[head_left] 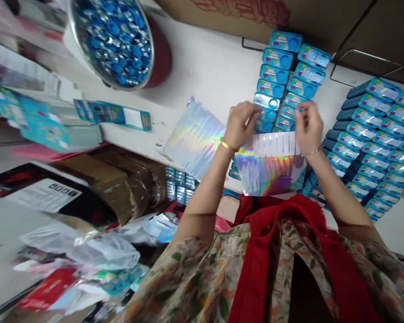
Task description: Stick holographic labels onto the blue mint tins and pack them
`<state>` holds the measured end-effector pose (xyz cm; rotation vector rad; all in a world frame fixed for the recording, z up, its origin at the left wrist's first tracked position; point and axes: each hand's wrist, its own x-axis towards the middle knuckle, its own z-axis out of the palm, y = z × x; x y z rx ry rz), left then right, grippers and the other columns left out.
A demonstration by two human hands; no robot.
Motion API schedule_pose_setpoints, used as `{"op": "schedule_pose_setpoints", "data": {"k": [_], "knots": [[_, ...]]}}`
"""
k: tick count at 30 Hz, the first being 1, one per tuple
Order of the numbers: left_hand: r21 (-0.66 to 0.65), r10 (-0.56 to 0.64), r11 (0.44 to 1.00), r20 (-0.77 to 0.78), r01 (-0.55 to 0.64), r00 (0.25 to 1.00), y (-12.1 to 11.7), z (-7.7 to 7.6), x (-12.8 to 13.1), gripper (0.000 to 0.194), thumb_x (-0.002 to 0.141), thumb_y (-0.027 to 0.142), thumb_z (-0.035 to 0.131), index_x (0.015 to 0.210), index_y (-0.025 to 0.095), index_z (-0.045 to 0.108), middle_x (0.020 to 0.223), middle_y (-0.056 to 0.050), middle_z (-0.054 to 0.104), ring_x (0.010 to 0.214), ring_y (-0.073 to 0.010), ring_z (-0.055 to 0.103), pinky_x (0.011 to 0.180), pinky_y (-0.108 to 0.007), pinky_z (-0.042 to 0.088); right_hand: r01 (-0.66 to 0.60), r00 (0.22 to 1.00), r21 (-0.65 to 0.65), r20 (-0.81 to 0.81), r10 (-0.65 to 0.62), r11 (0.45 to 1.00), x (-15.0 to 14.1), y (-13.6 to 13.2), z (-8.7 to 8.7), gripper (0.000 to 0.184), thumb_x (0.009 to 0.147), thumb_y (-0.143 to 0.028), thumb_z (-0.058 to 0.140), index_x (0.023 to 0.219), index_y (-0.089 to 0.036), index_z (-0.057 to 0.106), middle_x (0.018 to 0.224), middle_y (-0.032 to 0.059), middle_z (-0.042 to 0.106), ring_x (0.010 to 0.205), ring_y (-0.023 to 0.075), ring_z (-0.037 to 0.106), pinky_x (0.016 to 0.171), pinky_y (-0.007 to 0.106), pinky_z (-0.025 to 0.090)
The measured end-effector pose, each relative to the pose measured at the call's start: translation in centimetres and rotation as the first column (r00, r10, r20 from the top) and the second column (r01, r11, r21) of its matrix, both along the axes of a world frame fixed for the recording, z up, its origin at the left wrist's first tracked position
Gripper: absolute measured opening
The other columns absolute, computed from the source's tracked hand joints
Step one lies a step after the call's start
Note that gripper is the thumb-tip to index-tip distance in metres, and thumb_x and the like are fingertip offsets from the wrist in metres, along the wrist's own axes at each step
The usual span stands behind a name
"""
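My left hand [238, 124] has its thumb and forefinger brought together at the edge of the stacked small blue tins [274, 73]. My right hand [309, 127] is curled in a pinch over the near end of the right-hand column; its fingertips are slightly blurred. Whatever either hand pinches is too small or hidden to make out. Just below both hands lies a shiny rainbow sticker sheet [272, 177], with a row of narrow clear-looking strips along its upper edge. Left of my left forearm rests a second holographic sheet [195, 139] on the white table.
At the upper left stands a metal pot [151, 54] filled with blue and silver pieces. Several rows of blue tins [370, 121] fill the right side. A flat open carton [114, 113], cardboard boxes [121, 179] and plastic bags [84, 246] are at the left. Wire brackets [366, 51] are at the back.
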<state>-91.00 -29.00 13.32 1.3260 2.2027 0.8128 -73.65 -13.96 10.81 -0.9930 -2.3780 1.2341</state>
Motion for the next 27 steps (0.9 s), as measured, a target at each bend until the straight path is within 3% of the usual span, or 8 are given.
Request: {"op": "schedule_pose_setpoints", "data": {"k": [3, 5, 10, 16, 19, 22, 24, 27], "knots": [[-0.188, -0.044, 0.982, -0.120, 0.021, 0.992, -5.5, -0.2, 0.8, 0.031, 0.103, 0.041, 0.040, 0.111, 0.026, 0.066, 0.106, -0.010, 0.070, 0.101, -0.0268, 0.059, 0.086, -0.045, 0.040, -0.310, 0.943, 0.011, 0.131, 0.306, 0.951, -0.7, -5.6, 1.0, 0.034, 0.106, -0.037, 0.029, 0.106, -0.021, 0.059, 0.098, 0.0092, 0.068, 0.095, 0.0238, 0.061, 0.084, 0.038, 0.044], [-0.233, -0.053, 0.972, -0.178, 0.010, 0.983, -7.0, -1.0, 1.7, 0.031, 0.102, 0.040, 0.041, 0.111, 0.026, 0.067, 0.106, -0.011, 0.070, 0.099, -0.0280, 0.057, 0.084, -0.045, 0.038, -0.404, 0.885, 0.030, 0.265, 0.383, 0.914, -1.2, -7.9, 0.4, 0.033, 0.105, -0.031, 0.029, 0.103, -0.021, 0.061, 0.103, 0.0115, 0.069, 0.100, 0.0265, 0.060, 0.086, 0.040, 0.042], [-0.207, 0.011, 0.976, -0.255, -0.066, 0.967, -6.9, -2.6, 3.6, 0.026, 0.102, 0.030, 0.043, 0.103, 0.027, 0.069, 0.106, -0.010, 0.071, 0.098, -0.0284, 0.055, 0.085, -0.047, 0.033, -0.426, 0.839, 0.080, 0.408, 0.360, 0.901, -1.9, -8.4, -0.6, 0.035, 0.104, -0.025, 0.027, 0.102, -0.019, 0.062, 0.105, 0.0140, 0.069, 0.099, 0.0288, 0.057, 0.087, 0.041, 0.037], [-0.158, 0.022, 0.986, -0.225, -0.059, 0.974, -7.9, -2.7, 4.7, 0.027, 0.103, 0.029, 0.041, 0.108, 0.027, 0.067, 0.134, -0.010, 0.067, 0.117, -0.0292, 0.055, 0.097, -0.050, 0.032, -0.373, 0.856, 0.100, 0.419, 0.301, 0.922, -2.3, -8.4, -0.2, 0.033, 0.104, -0.025, 0.029, 0.102, -0.018, 0.062, 0.103, 0.0149, 0.069, 0.100, 0.0295, 0.057, 0.086, 0.041, 0.037], [-0.171, -0.021, 0.985, -0.178, -0.010, 0.984, -9.2, -1.2, 5.9, 0.023, 0.102, 0.032, 0.044, 0.105, 0.024, 0.066, 0.132, -0.011, 0.068, 0.118, -0.0291, 0.056, 0.096, -0.049, 0.035, -0.364, 0.854, 0.099, 0.433, 0.289, 0.926, -2.5, -8.6, -0.5, 0.034, 0.103, -0.025, 0.028, 0.103, -0.018, 0.061, 0.103, 0.0155, 0.068, 0.099, 0.0294, 0.058, 0.087, 0.041, 0.038], [-0.084, 0.033, 0.995, -0.160, -0.047, 0.987, -10.1, 1.8, 7.1, 0.018, 0.101, 0.034, 0.049, 0.098, 0.024, 0.064, 0.106, -0.009, 0.074, 0.102, -0.0252, 0.062, 0.089, -0.046, 0.038, -0.347, 0.869, 0.077, 0.402, 0.289, 0.935, -2.5, -8.3, -0.9, 0.037, 0.105, -0.029, 0.026, 0.102, -0.019, 0.061, 0.102, 0.0145, 0.068, 0.099, 0.0281, 0.058, 0.088, 0.042, 0.039], [0.061, 0.222, 0.974, -0.105, -0.217, 0.969, -10.0, 3.8, 7.4, 0.016, 0.100, 0.035, 0.053, 0.091, 0.024, 0.061, 0.090, -0.004, 0.072, 0.090, -0.0212, 0.063, 0.087, -0.044, 0.040, -0.311, 0.911, 0.036, 0.297, 0.287, 0.950, -2.3, -7.9, -0.9, 0.043, 0.106, -0.040, 0.024, 0.100, -0.020, 0.061, 0.100, 0.0127, 0.067, 0.098, 0.0265, 0.059, 0.088, 0.042, 0.041], [0.244, 0.500, 0.812, 0.181, -0.531, 0.847, -8.4, 5.2, 7.0, 0.019, 0.097, 0.040, 0.062, 0.087, 0.024, 0.058, 0.082, 0.000, 0.065, 0.080, -0.0162, 0.061, 0.081, -0.037, 0.045, -0.240, 0.970, -0.137, 0.000, 0.242, 0.961, -1.5, -6.9, -0.2, 0.062, 0.103, -0.064, 0.018, 0.096, -0.022, 0.063, 0.091, 0.0084, 0.064, 0.092, 0.0231, 0.060, 0.086, 0.040, 0.046]]}}
